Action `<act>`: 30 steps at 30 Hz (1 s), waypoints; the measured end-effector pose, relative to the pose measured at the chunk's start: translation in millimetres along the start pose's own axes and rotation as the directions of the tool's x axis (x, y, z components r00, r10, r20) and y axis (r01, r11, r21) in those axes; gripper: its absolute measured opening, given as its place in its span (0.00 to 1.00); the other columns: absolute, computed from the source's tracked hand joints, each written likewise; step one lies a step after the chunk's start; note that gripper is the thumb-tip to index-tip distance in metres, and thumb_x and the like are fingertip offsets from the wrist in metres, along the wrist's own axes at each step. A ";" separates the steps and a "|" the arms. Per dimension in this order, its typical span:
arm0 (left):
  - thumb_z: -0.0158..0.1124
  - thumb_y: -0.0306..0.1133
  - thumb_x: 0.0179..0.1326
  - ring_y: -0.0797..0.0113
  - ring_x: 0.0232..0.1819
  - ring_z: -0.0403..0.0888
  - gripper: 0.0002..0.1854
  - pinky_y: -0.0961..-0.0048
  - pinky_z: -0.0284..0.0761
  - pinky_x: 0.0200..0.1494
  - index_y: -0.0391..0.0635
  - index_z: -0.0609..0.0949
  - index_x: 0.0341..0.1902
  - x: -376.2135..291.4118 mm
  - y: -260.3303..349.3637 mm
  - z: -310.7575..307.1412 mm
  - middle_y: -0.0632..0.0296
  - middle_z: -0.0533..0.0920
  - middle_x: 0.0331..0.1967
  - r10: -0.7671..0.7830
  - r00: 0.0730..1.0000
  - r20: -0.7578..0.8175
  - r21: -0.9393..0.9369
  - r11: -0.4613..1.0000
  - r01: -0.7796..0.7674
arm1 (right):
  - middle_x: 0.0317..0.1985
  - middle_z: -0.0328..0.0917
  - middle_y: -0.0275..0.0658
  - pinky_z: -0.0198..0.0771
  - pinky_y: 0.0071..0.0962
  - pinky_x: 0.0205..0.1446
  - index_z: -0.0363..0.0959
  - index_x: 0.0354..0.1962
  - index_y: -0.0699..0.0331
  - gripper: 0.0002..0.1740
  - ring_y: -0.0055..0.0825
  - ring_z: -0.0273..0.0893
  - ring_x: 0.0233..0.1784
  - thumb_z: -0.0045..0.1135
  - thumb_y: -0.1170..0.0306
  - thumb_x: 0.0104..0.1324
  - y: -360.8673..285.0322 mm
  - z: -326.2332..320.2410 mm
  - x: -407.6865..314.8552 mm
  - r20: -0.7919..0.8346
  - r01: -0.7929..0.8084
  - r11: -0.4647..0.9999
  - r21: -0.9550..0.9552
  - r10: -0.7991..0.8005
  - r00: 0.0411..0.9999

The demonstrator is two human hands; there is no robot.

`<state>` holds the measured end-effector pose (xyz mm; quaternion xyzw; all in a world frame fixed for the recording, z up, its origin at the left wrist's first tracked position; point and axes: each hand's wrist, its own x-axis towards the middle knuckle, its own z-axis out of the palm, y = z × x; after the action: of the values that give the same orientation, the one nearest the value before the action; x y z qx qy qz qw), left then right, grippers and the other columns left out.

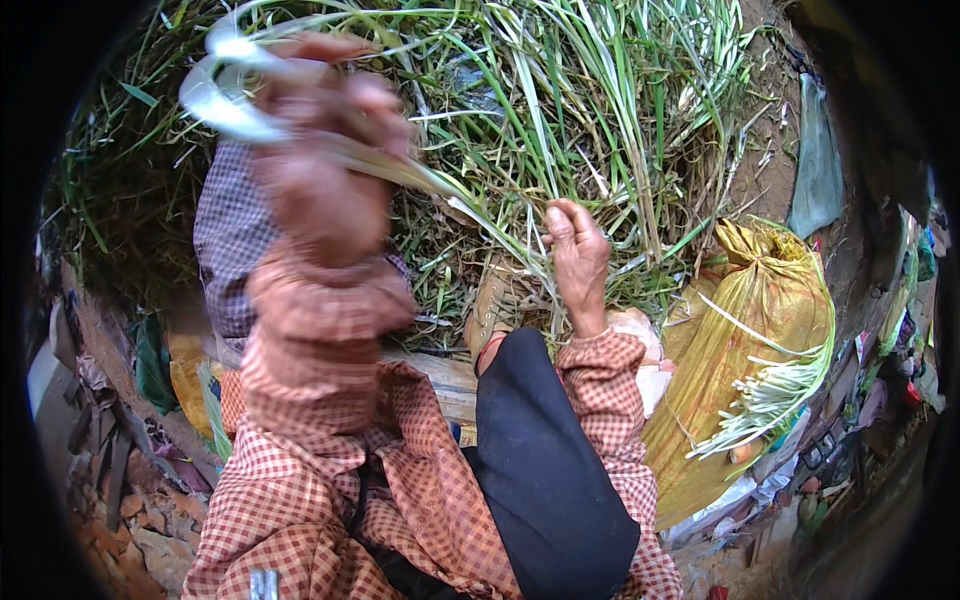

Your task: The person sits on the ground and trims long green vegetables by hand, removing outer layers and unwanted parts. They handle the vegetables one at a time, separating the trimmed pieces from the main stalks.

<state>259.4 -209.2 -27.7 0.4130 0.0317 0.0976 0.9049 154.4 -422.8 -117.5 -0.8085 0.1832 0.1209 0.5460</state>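
Note:
My left hand (334,142) is raised at the upper left, blurred by motion, with its fingers closed around a long green-and-white leafy stalk (431,180). The stalk slants down to the right, toward my right hand (581,251). A blurred whitish loop (232,97) curves beside the left hand; whether it belongs to the stalk is unclear. My right hand has its thumb and fingers drawn together, close to thin pale strands. I cannot tell whether it grips one. Beneath both hands spreads a heap of green leafy stalks (600,97) and withered trimmings.
On the right, a yellow woven sack (720,360) bears a bunch of white-ended green stalks (765,405). My brown shoe (487,304) rests in the trimmings. A greenish plastic sheet (817,157) lies on the soil, and broken bricks (142,517) are at the lower left.

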 end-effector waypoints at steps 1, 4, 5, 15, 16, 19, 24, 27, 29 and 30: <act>0.53 0.39 0.67 0.75 0.25 0.77 0.12 0.76 0.76 0.19 0.45 0.73 0.47 5.4 27.3 -3.9 0.58 0.80 0.37 0.105 0.992 0.064 0.138 0.984 -0.113 | 0.34 0.78 0.37 0.73 0.26 0.30 0.74 0.44 0.66 0.17 0.23 0.77 0.30 0.49 0.60 0.69 10.9 -5.1 7.9 -0.051 0.096 0.975 -0.199 -0.108 0.993; 0.50 0.40 0.69 0.82 0.19 0.69 0.16 0.82 0.65 0.15 0.38 0.72 0.50 26.4 52.4 -8.8 0.63 0.78 0.32 0.156 0.978 0.142 -0.104 0.984 -0.142 | 0.30 0.78 0.39 0.71 0.24 0.28 0.75 0.36 0.66 0.13 0.26 0.75 0.26 0.52 0.63 0.66 34.7 -9.3 35.1 -0.035 0.114 0.800 -0.589 -0.166 0.986; 0.50 0.39 0.69 0.83 0.17 0.66 0.17 0.83 0.62 0.14 0.38 0.71 0.52 27.0 50.8 -9.9 0.64 0.77 0.31 0.032 0.950 0.309 -0.262 0.964 0.052 | 0.29 0.76 0.40 0.69 0.28 0.26 0.75 0.34 0.63 0.08 0.28 0.73 0.26 0.55 0.67 0.64 38.2 -7.8 43.9 0.014 0.132 0.723 -0.678 -0.167 0.986; 0.66 0.29 0.56 0.81 0.15 0.69 0.12 0.85 0.59 0.10 0.41 0.76 0.41 -53.6 -100.1 -25.1 0.64 0.78 0.26 -0.753 0.605 -0.259 0.090 0.604 0.791 | 0.26 0.77 0.37 0.66 0.33 0.34 0.73 0.36 0.62 0.08 0.33 0.74 0.30 0.59 0.71 0.58 -2.2 1.4 -4.3 0.042 0.394 0.747 -0.535 -0.442 0.896; 0.67 0.30 0.55 0.82 0.13 0.68 0.12 0.85 0.58 0.10 0.40 0.75 0.39 -56.9 -102.6 -25.6 0.65 0.78 0.24 -0.751 0.594 -0.287 0.115 0.589 0.800 | 0.27 0.77 0.38 0.67 0.34 0.35 0.73 0.37 0.62 0.09 0.35 0.74 0.31 0.59 0.72 0.57 -6.5 5.7 -7.2 0.029 0.408 0.757 -0.510 -0.458 0.888; 0.68 0.31 0.55 0.82 0.10 0.65 0.10 0.84 0.57 0.09 0.42 0.75 0.33 -61.9 -104.9 -23.8 0.68 0.76 0.19 -0.777 0.571 -0.263 0.146 0.553 0.820 | 0.28 0.75 0.39 0.69 0.32 0.35 0.73 0.37 0.64 0.12 0.34 0.74 0.29 0.60 0.76 0.53 -14.6 15.9 -8.9 -0.007 0.454 0.765 -0.457 -0.513 0.858; 0.63 0.32 0.59 0.82 0.12 0.69 0.07 0.86 0.60 0.09 0.43 0.78 0.36 -53.0 -96.8 -20.3 0.65 0.79 0.19 -0.636 0.703 -0.318 0.135 0.704 0.697 | 0.26 0.73 0.40 0.67 0.33 0.35 0.70 0.31 0.63 0.08 0.38 0.73 0.31 0.59 0.76 0.52 -1.5 17.1 -10.8 0.019 0.414 0.749 -0.518 -0.474 0.880; 0.62 0.32 0.60 0.81 0.12 0.70 0.06 0.86 0.64 0.10 0.43 0.76 0.33 -27.3 -79.3 -28.5 0.64 0.80 0.19 -0.422 0.836 -0.350 0.146 0.857 0.494 | 0.27 0.75 0.39 0.69 0.31 0.32 0.72 0.30 0.63 0.05 0.34 0.74 0.30 0.59 0.73 0.56 25.7 8.3 -24.4 0.050 0.353 0.753 -0.556 -0.393 0.918; 0.62 0.32 0.60 0.81 0.12 0.71 0.07 0.86 0.65 0.11 0.44 0.76 0.30 -4.4 -63.5 -41.0 0.63 0.81 0.21 -0.357 0.870 -0.339 0.142 0.895 0.423 | 0.27 0.76 0.38 0.70 0.30 0.29 0.73 0.30 0.63 0.05 0.31 0.75 0.29 0.59 0.71 0.59 46.9 -1.4 -37.2 0.041 0.285 0.814 -0.506 -0.307 0.951; 0.61 0.32 0.61 0.82 0.13 0.70 0.06 0.86 0.65 0.12 0.44 0.76 0.32 5.7 -55.4 -48.1 0.64 0.81 0.22 -0.299 0.891 -0.342 0.163 0.915 0.370 | 0.27 0.77 0.38 0.71 0.29 0.28 0.74 0.31 0.63 0.05 0.30 0.75 0.29 0.59 0.70 0.60 56.9 -9.1 -42.6 0.021 0.180 0.833 -0.523 -0.199 0.980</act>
<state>266.7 -207.9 -100.9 0.4800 0.2552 -0.0013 0.8393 91.5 -443.4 -145.0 -0.9424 0.0717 0.0977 0.3118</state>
